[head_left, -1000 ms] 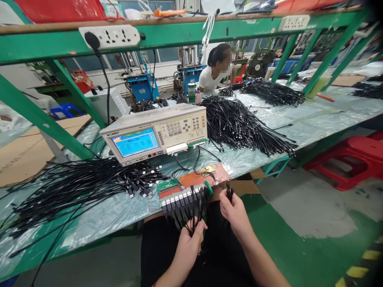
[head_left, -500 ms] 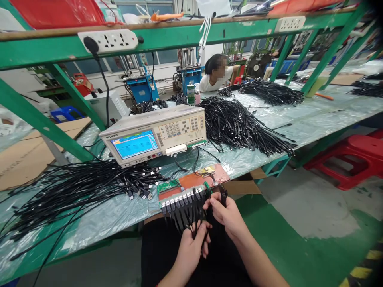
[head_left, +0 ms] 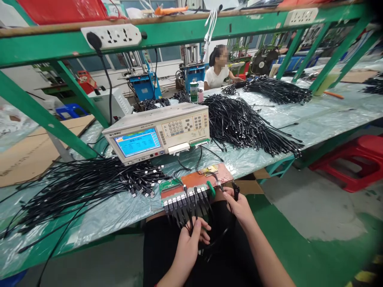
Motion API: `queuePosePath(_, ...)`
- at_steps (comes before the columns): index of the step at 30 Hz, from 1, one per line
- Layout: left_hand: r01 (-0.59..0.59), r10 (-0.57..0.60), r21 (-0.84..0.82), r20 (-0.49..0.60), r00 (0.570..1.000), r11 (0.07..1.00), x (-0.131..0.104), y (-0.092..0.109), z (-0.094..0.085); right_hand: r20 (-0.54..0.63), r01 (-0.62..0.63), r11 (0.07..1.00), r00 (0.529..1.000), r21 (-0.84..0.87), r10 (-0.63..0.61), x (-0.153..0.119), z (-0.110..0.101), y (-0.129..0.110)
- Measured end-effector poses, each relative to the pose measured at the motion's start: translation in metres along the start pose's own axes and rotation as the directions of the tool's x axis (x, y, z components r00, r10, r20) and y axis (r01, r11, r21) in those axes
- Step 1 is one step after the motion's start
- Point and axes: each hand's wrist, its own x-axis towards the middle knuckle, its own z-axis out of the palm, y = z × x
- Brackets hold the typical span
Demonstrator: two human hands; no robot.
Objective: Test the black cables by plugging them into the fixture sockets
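At the table's front edge lies a test board with a row of white-fronted sockets, several black USB cables hanging from it. My left hand is below the row, thumb and fingers closed on some of these black cables. Two of the cable ends in its grip stand up in front of the sockets; whether they are seated I cannot tell. To the right, my right hand grips a bunch of black cables near their ends. Its fingertips are close to a small cable connector beside a green loop.
Behind the board stands a tester with a lit blue screen. Loose black cables lie in a left pile and a right pile. A person sits across the table. Red stools stand at right.
My right hand has moved right, away from my left hand. Cable ends now stand raised at the socket row. The tester's screen shows different text. The person opposite sits more upright.
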Motion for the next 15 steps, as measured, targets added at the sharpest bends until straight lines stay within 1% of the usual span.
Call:
queuePosePath(3,0.008,-0.008,-0.009,-0.002,1.0,1.0,0.0006,-0.0015,-0.0006,0.036,-0.02,0.999,0.999,0.028,0.019,0.0033,-0.0025,0.0014)
queuePosePath(7,0.003,-0.003,-0.025,-0.005,1.0,1.0,0.0004,0.0013,0.0008,0.073,-0.001,1.0,0.997,0.019,0.0,0.0067,-0.0054,0.0042)
queuePosePath(11,0.014,-0.015,-0.035,-0.016,1.0,0.999,0.0004,0.0038,0.0019,0.086,0.011,1.0,0.996,-0.01,-0.01,0.0083,-0.0073,0.0067)
queuePosePath(15,0.03,-0.031,-0.05,-0.014,0.999,0.998,0.001,0.002,0.0015,0.083,0.019,1.0,0.996,-0.023,-0.017,0.0079,-0.0068,0.0057)
